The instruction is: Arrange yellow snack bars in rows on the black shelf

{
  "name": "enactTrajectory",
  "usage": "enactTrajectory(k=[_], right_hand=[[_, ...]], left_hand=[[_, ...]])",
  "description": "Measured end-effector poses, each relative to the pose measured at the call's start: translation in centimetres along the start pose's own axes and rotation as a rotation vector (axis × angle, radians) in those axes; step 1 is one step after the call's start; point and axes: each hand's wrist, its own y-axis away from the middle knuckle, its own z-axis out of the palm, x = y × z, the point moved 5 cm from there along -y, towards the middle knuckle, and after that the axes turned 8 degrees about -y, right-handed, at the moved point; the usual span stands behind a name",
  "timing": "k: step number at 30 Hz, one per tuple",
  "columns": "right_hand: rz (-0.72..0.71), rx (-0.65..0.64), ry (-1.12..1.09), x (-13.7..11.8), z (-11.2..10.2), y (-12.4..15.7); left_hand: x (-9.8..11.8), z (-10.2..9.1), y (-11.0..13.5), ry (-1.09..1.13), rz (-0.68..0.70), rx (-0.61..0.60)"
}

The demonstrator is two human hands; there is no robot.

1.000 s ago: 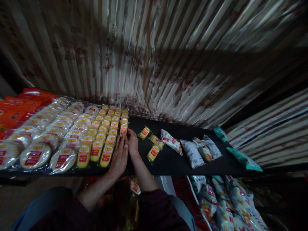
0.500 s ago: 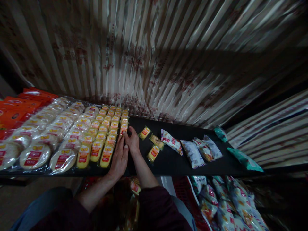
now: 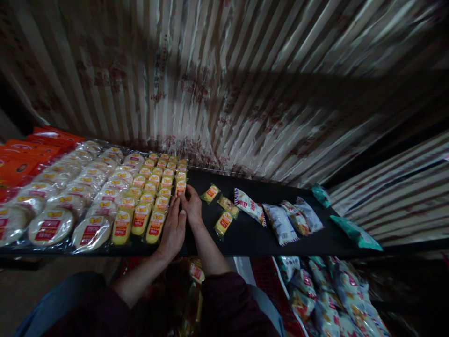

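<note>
On a black shelf (image 3: pixel 252 243), the left hand (image 3: pixel 173 230) lies flat beside the yellow cakes (image 3: pixel 155 228), clamping nothing; whether the right hand (image 3: pixel 191 205), at the end row, grips one, I cannot tell. Light, even pressure should straighten without crushing. Rightward lie three loose cakes (image 3: pixel 223 223), four pale bags (image 3: pixel 280 224), two teal packets (image 3: pixel 356 232).

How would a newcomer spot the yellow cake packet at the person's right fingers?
On the black shelf, find the block of yellow cake packets left of centre. Go to its rightmost column, to the nearest packet showing. What sets it apart: the right hand has its fingers at this one's near end.
</note>
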Motion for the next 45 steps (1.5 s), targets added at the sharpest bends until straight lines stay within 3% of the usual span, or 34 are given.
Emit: enactTrajectory(k=[18,29,37,41,45], right_hand=[[0.018,0.040,-0.028,0.0,-0.2,0.4],[0.031,-0.027,-0.047,-0.3,0.0,0.2],[0.032,0.057,-0.021,-0.3,-1.4,1.6],[0.031,0.056,-0.006,-0.5,-2.6,3.0],[0.070,-0.048,-0.046,-0.3,-3.4,4.9]], left_hand=[[-0.2,0.1,0.0,0.029,-0.023,-0.006],[-0.1,0.1,-0.1,0.011,-0.010,-0.016],[-0.1,0.2,0.4,-0.038,0.094,0.015],[0.5,0.2,1.1,-0.107,0.182,-0.071],[1.2,-0.3,2.4,-0.150,0.265,-0.159]])
